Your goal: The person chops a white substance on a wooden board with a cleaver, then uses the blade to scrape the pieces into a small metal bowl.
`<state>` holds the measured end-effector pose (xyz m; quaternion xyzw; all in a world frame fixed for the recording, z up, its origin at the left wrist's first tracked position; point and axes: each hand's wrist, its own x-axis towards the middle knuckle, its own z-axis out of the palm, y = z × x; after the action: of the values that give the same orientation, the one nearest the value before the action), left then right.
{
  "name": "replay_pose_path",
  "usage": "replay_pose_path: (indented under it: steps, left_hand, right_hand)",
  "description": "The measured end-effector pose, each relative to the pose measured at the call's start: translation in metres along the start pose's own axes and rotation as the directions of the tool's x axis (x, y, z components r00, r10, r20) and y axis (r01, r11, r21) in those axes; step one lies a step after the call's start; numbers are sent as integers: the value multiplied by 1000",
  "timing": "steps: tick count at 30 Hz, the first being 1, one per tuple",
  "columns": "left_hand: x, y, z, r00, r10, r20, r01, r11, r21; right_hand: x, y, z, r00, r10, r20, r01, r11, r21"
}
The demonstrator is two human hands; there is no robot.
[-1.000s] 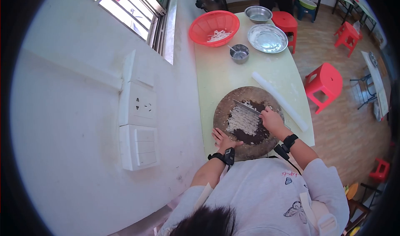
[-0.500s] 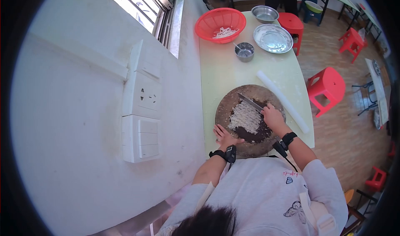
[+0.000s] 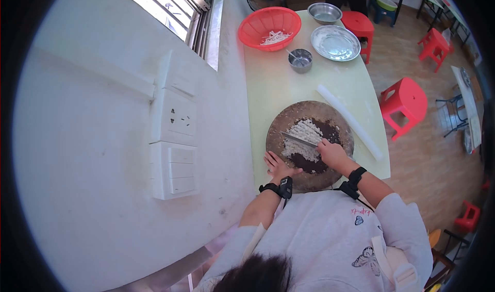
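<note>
A round wooden chopping board lies on the pale table, with a heap of finely chopped white food spread across its dark middle. My right hand is closed round the handle of a knife, whose blade points left across the heap. On the board's lower left edge rests my left hand, its fingers spread and holding nothing. The kind of chopped food cannot be made out.
Beyond the board, a white rolling pin lies slantwise. Farther back are a small metal bowl, a metal plate, a metal basin and a red basket holding white strips. The wall borders the left; a red stool stands right.
My right hand has moved slightly left and down with the knife. The blade has swung from the heap's upper edge to lie across its middle. My left hand stays on the board.
</note>
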<state>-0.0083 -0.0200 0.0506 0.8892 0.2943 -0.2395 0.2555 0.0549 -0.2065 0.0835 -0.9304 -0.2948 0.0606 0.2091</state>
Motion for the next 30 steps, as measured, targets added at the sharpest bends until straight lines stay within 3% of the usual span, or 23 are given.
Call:
replay_pose_path:
  steps: [6,9,16,19,25,27,30]
  left_hand:
    - [-1,1,-3,1000,-23,13,23,1000,-12]
    - [-1,1,1,1000,-10,-19,10,1000,-4]
    - [-1,1,-1,1000,-11,-8,11,1000,-1]
    - [3,-1,2,1000,-10,-18,10,1000,-4]
    - [0,2,1,1000,-11,-15,11,1000,-1]
    - [2,-1,1,1000,-14,-12,14,1000,6]
    - [4,-4,4,1000,7,-24,-8,1000,-15]
  right_hand:
    - [-3,-5,-11,989,-126,-82,129,991,34]
    - [0,0,-4,995,-105,-3,105,994,-12]
    - [-4,-7,1,992,-110,-57,114,992,56]
    - [2,-10,0,994,-105,3,105,993,48]
    - [-1,-13,2,989,-130,-76,138,985,102]
    - [0,-11,-1,990,-134,34,132,990,41]
    - [-5,-16,-8,986,-163,-27,165,981,100]
